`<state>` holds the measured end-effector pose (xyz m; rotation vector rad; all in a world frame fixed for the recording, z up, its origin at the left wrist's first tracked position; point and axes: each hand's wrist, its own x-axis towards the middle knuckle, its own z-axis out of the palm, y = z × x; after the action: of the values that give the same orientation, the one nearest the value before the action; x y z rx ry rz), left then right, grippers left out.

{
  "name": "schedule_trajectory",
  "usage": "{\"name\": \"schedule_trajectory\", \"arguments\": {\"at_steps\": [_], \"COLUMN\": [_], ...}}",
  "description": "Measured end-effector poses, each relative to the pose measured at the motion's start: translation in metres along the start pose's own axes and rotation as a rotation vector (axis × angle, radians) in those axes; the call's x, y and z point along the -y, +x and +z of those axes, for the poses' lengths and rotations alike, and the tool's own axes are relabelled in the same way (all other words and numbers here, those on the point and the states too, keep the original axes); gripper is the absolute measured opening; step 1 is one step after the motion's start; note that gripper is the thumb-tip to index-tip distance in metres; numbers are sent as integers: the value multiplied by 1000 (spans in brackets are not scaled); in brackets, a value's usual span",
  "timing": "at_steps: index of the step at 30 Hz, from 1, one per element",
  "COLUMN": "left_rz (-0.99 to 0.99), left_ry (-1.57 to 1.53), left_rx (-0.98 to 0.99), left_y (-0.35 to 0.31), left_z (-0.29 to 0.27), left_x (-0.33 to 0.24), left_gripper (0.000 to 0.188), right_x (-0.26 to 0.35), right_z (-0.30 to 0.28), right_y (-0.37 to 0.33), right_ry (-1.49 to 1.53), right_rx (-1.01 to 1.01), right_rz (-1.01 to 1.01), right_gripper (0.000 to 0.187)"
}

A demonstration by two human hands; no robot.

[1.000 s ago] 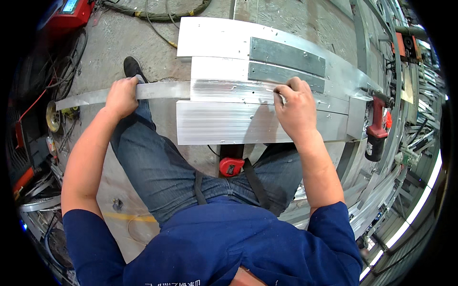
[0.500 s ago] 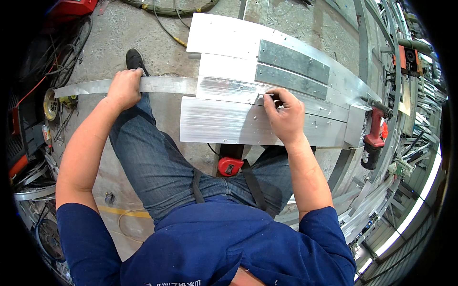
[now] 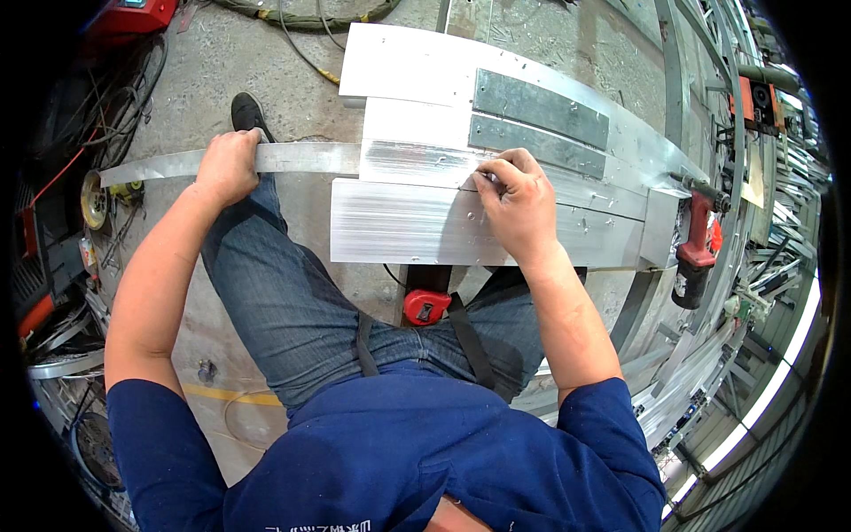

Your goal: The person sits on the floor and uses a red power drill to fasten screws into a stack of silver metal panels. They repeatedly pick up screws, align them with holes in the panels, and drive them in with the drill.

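My left hand [image 3: 229,166] is closed around a long, thin, flat metal strip [image 3: 306,158], whose right end meets the stacked aluminium panels [image 3: 403,222]. Over these silvery panels, my right hand [image 3: 525,204] is closed in a pinch, thumb and forefinger together. Whatever lies between those fingertips is too small to make out. Beyond the right hand, two dark grey plates [image 3: 541,108] lie side by side on the panels. Small bright pin-like bits are scattered about the metal. A red and black cordless power tool [image 3: 698,238] rests at the panels' right end.
A red tape measure [image 3: 426,307] is at my waist, between my thighs. Cables and a hose [image 3: 319,16] run over the concrete floor at the back. Metal framing [image 3: 674,80] stands to the right, with stacked lengths of metal beyond. Machinery and wires [image 3: 106,115] crowd the left.
My right hand has shifted slightly left over the panels, still pinching; the small bright piece seen at its fingertips is now hidden. My left hand keeps its grip on the strip.
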<state>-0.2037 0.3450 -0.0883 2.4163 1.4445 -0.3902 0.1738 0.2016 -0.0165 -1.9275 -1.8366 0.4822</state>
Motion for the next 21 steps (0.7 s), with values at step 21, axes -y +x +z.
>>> {"name": "schedule_trajectory", "arguments": {"at_steps": [21], "left_rz": [-23], "left_ry": [-42], "left_rx": [-14], "left_y": [0], "left_z": [-3], "left_x": [-4], "left_gripper": [23], "right_x": [-278], "right_z": [-321], "right_y": [-49], "right_ry": [-265], "right_rx": [-15], "right_rz": [869], "right_gripper": [47]}}
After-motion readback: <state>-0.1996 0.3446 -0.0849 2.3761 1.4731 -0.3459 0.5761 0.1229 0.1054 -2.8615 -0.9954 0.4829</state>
